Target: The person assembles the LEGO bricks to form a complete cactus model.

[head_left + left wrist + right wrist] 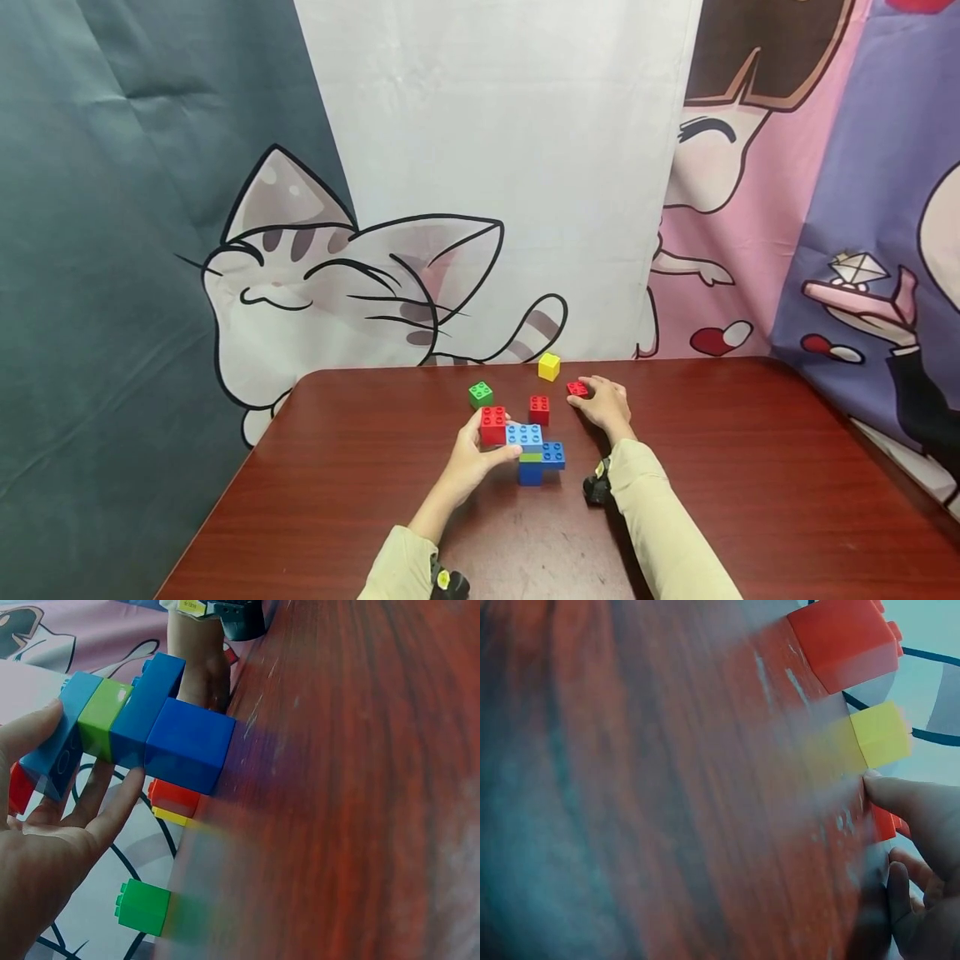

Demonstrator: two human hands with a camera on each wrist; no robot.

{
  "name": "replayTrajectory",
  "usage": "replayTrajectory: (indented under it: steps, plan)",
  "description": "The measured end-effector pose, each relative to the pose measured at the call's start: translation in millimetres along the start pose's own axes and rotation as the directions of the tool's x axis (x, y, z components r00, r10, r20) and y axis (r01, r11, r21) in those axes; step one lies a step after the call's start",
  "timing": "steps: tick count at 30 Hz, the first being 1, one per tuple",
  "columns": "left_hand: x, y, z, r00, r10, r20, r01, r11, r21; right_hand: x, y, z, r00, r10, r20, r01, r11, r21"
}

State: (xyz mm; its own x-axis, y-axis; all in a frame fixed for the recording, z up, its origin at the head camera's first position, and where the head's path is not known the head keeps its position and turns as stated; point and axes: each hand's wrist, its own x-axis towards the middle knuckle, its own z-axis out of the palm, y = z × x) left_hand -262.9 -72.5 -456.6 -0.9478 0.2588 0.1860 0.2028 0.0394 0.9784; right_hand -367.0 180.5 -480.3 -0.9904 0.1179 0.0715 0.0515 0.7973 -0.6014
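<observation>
My left hand (467, 463) grips a stack of toy building bricks (524, 437), thumb on the near side. A light blue brick tops the stack, with a red brick (492, 427) at its left end. Under it come a lime green piece (105, 720), a blue brick (148, 712) jutting to the right and a darker blue brick (190, 746) at the bottom. Farther back on the right, my right hand (609, 407) pinches a small red brick (577, 389) at the table. In the right wrist view, the fingers partly hide that red brick (883, 823).
Just beyond the stack, another red brick (539, 409) stands on the brown table (337, 500). A green brick (481, 395) lies to its left, and a yellow brick (549, 367) is near the back edge. Behind the table hangs a printed cloth (525, 150) with cartoon figures.
</observation>
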Motion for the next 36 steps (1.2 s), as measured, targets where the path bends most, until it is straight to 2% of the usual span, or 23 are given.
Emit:
replayTrajectory:
  steps: [6, 12, 16, 21, 29, 32, 36]
  plan:
    - [0.5, 0.4, -0.6, 1.0, -0.001, 0.005, 0.001, 1.0, -0.004, -1.5, -2, -3, 1.0, -0.02, 0.022, 0.02, 1.0, -0.014]
    - [-3.1, -3.4, 0.7, 1.0, -0.012, 0.008, 0.012, 1.0, 0.02, -6.7, 5, -3, 0.998, -0.04, 0.041, 0.039, 0.999, 0.019]
    - [-3.4, -3.2, 1.4, 1.0, -0.002, 0.013, 0.002, 1.0, 0.026, -9.2, 10, -4, 0.998, -0.037, 0.043, 0.032, 0.993, 0.11]
    - [-0.8, -0.6, -0.2, 1.0, 0.022, 0.006, -0.022, 0.999, 0.035, -11.5, 17, -6, 0.999, -0.036, 0.04, 0.023, 0.957, 0.288]
    - [-0.7, -1.1, -2.1, 1.0, 0.011, 0.001, -0.011, 0.999, 0.049, -18.1, 22, -10, 0.998, -0.045, 0.047, 0.024, 0.928, 0.371]
    - [-1.0, -1.7, -2.3, 1.0, 0.013, -0.001, -0.013, 0.999, 0.047, -19.5, 21, -10, 0.998, -0.026, 0.058, -0.002, 0.896, 0.444]
    - [-1.3, -0.2, -1.7, 1.0, 0.012, 0.005, -0.012, 0.999, 0.051, -25.1, 14, -13, 0.992, 0.02, 0.127, -0.089, 0.818, 0.569]
